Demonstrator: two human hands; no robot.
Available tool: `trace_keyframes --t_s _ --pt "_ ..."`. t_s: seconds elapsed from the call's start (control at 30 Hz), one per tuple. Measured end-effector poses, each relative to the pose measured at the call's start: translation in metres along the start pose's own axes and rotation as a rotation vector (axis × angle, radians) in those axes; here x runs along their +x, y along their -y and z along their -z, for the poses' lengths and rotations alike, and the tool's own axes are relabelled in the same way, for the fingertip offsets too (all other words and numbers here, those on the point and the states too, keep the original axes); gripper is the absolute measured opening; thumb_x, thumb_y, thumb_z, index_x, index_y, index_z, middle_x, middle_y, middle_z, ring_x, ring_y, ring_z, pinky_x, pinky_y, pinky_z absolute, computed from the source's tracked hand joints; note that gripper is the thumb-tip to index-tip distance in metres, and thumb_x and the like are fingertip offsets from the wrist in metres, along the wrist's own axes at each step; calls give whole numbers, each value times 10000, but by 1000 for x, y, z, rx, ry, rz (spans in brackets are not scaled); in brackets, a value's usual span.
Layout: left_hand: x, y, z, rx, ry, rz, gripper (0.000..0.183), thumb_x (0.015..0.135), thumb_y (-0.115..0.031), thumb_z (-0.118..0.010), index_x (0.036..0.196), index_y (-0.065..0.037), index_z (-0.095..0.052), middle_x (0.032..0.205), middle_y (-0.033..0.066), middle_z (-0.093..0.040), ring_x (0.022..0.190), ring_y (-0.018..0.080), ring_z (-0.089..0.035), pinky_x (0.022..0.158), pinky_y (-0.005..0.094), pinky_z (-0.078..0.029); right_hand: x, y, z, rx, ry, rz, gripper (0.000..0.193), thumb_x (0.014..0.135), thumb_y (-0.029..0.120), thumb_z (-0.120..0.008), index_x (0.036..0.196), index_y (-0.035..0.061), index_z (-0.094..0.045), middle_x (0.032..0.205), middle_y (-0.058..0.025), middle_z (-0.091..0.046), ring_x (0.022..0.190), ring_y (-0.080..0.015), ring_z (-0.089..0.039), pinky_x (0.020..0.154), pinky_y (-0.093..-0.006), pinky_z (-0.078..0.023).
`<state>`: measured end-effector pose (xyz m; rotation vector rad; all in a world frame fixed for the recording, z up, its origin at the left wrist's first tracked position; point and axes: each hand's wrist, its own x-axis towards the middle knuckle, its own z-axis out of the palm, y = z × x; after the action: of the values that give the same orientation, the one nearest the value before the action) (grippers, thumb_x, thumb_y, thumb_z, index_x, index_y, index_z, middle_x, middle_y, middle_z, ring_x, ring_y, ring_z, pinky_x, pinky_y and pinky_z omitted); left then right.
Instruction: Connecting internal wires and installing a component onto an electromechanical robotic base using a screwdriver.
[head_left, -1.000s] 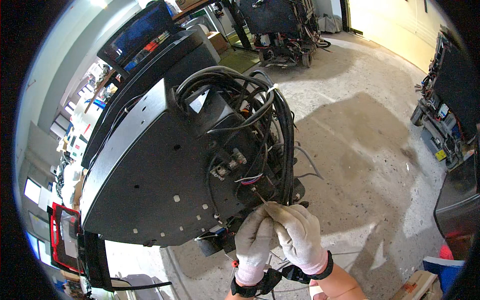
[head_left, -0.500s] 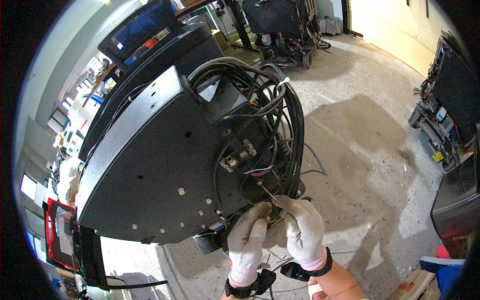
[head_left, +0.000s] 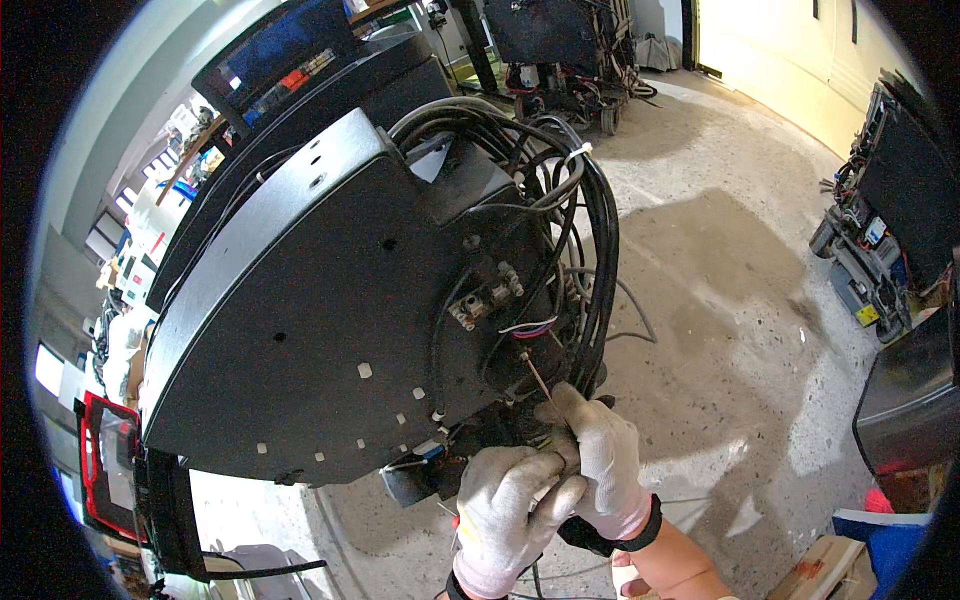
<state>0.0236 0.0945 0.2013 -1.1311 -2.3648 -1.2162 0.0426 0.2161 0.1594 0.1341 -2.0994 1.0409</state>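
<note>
My right hand (head_left: 604, 455), in a pale work glove, pinches a thin reddish-brown wire (head_left: 540, 377). This wire looks stiff and straight, and its far end meets a small fitting (head_left: 525, 356) on the big black machine housing (head_left: 310, 330). Just left of it, my left hand (head_left: 505, 505), gloved too, has curled fingers against the right hand's fingers; anything between them is hidden. Above the wire, a few thin coloured wires (head_left: 530, 328) come out near a metal bracket (head_left: 485, 300). A thick bundle of black cables (head_left: 600, 240) loops down the housing's right side.
Another black wheeled machine (head_left: 560, 60) stands at the back, and one with exposed parts (head_left: 880, 230) at the right. A dark glossy panel (head_left: 905, 400) and a cardboard box (head_left: 825, 570) are at the lower right. A grey cable (head_left: 640, 310) trails over the concrete floor (head_left: 700, 420).
My left hand has moved down and turned, its fingers now curled against the right hand. The right hand still pinches the wire. The view has shifted slightly.
</note>
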Motion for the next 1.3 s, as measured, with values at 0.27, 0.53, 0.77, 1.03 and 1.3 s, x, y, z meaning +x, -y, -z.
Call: trace_keyframes --t_s 0.27,0.53,0.77,1.03,1.3 --pt "5 -15 0 46 106 24 219 669 -150 -702 810 -54 -565 737 89 -582 660 270 -557 603 348 -435 -20 -5 -5 410 27 -502 435 735 72 -618 1119 -1 -429 767 -145 -583 631 -329 -576 524 -371 -449" --pt "15 5 -22 -738 -112 737 198 860 -138 -495 968 0 -586 742 16 -587 607 54 -465 548 211 -380 7 7 21 -345 72 -114 178 774 219 -596 850 80 -516 569 -82 -540 488 -269 -546 437 -361 -428" --pt "32 5 -28 -1297 -33 911 137 844 -167 -536 852 -35 -573 595 -41 -494 464 23 -341 425 167 -258 16 10 32 -465 241 -8 135 777 181 -584 830 85 -504 594 -84 -553 496 -251 -550 441 -351 -432" --pt "30 7 -36 -1412 -108 938 99 830 -129 -529 752 -69 -539 554 -52 -405 448 38 -339 421 180 -315 5 22 73 566 501 -1094 255 876 271 -497 979 41 -543 862 -20 -608 636 -31 -517 492 -147 -377" --pt "29 7 -33 -1677 -41 969 153 813 -186 -581 862 -42 -593 568 -34 -441 464 29 -379 354 178 -296 7 37 52 728 373 -1162 305 881 319 -478 919 34 -579 749 -66 -618 510 -69 -508 407 -163 -341"
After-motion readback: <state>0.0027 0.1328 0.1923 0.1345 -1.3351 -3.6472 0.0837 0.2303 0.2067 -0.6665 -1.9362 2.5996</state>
